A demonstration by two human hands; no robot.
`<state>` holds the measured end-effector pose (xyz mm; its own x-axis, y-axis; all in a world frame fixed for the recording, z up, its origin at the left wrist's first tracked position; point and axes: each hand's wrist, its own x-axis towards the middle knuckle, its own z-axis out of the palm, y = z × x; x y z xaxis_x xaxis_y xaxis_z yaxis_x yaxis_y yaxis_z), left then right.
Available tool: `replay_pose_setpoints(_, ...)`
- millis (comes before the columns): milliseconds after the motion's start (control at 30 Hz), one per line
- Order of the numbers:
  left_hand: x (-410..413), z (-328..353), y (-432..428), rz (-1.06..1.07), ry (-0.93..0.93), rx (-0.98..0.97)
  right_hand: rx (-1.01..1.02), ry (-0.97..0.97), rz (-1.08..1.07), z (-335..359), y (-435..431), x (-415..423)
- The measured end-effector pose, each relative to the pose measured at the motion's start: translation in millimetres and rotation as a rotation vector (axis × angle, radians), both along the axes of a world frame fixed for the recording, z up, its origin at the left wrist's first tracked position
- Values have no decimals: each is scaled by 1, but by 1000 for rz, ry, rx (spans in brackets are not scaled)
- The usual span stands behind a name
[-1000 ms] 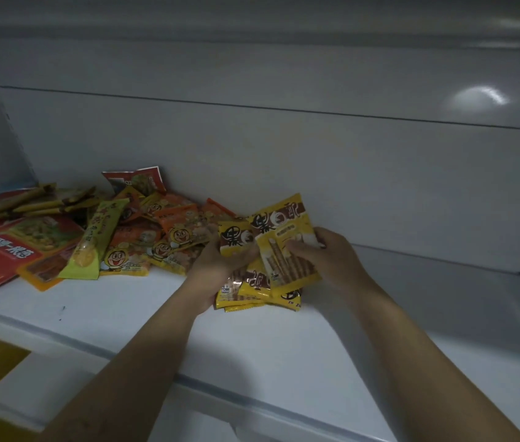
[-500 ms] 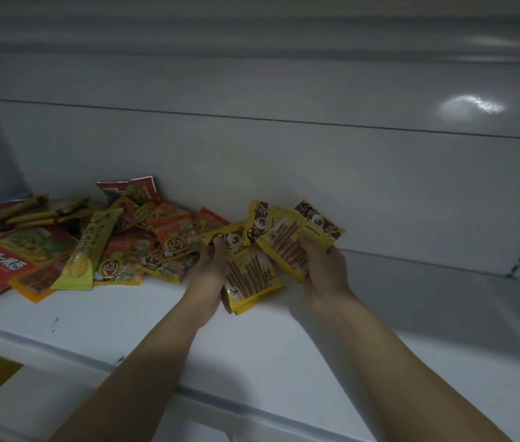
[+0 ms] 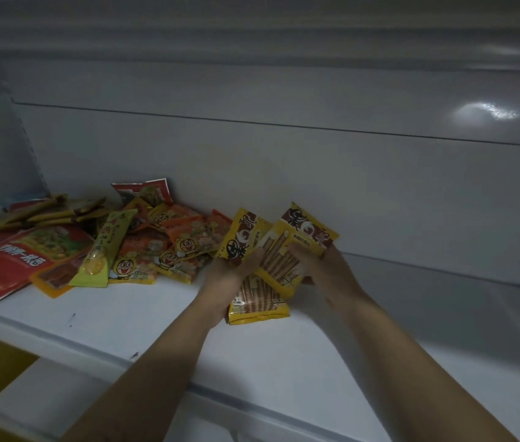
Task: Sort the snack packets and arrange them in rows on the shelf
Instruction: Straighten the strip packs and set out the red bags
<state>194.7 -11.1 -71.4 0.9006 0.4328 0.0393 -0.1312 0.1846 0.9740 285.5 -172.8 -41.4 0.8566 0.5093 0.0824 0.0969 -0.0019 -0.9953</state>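
At the left of the frame, a mixed pile of snack packets (image 3: 143, 250) lies on the white shelf (image 3: 124, 314), a big red packet (image 3: 13, 260) at its left edge. At centre, your left hand (image 3: 230, 279) and right hand (image 3: 325, 269) sit close together, both clamped on a fanned bunch of yellow stick-biscuit packets (image 3: 271, 263), its lowest packet touching the shelf.

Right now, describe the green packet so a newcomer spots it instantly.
Start at the white shelf and find the heap of snack packets on its left half. The green packet lies on the heap's front, long and narrow, running front to back. It is the only lime-green one among red, orange and yellow neighbours.
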Motion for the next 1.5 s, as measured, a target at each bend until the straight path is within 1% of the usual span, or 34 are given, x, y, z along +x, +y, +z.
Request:
replay_pose_setpoints(67, -2, 2, -1, -2, 1, 12, 22, -91, -41, -3, 7, -5)
replay_pose_setpoints(133, -4, 6, -2, -10, 23, -38, 50, -178, -139, 2, 7, -6)
replay_pose_setpoints(200, -6, 8, -1, -57, 46, -74, 105, -201, -142, 9, 1, -3)
replay_pose_setpoints(267, -7, 9, -2, -65, 52, -40, 99, -162, -85, 13, -6, 0)
replay_pose_setpoints(300, -7, 9, -2, -58, 50, -2, 62, -135, -40, 14, -11, 3)
replay_pose_setpoints(400, -6, 7, -5, -38, 31, 103, -137, -65, 137, 14, -18, 8)
replay_pose_setpoints(467, -6, 8, -8, 4, 35, 175, -169, -45, 168, 13, -17, 7)
replay_pose_setpoints(533, -6, 10, -11, 40, 28, 221, -166, -60, 177, 13, -15, 4)
replay_pose_setpoints(600, -6, 11, -13, 86, 15, 261, -172, -102, 244, 11, -13, 1)
replay_pose_setpoints(667, -6, 10, -14, 80, 11, 270, -168, -126, 260, 10, -13, 0)
replay_pose_setpoints(733, -7, 8, -10, -17, -5, 167, -111, -81, 240, 10, -16, 2)
replay_pose_setpoints(800, -8, 5, -6, -139, -15, 68, -27, 3, 192, 10, -20, 8)
replay_pose_setpoints(867, -8, 4, -4, -171, -3, 95, 67, 107, 123, 8, -25, 17)
replay_pose_setpoints(967, -4, 4, 2, -19, -8, 60, 221, 261, 55, 5, -31, 29)
replay_pose_setpoints(1033, -5, 6, 13, 87, -32, 35, 266, 330, 28, 3, -31, 32)
replay_pose_setpoints(1133, -15, 10, 31, 206, -31, 67, 221, 381, 11, -2, -21, 31)
replay_pose_setpoints(1233, -30, 13, 56, 288, -25, 105, 223, 454, -1, -2, 0, 27)
replay_pose_setpoints(1333, -45, 18, 78, 418, -79, 162, 212, 510, -42, 6, 30, 25)
replay_pose_setpoints(1433, -55, 23, 88, 518, -168, 289, 140, 542, -69, 14, 68, 20)
replay_pose_setpoints(1500, -61, 21, 88, 509, -188, 400, 77, 518, -122, 14, 95, 18)
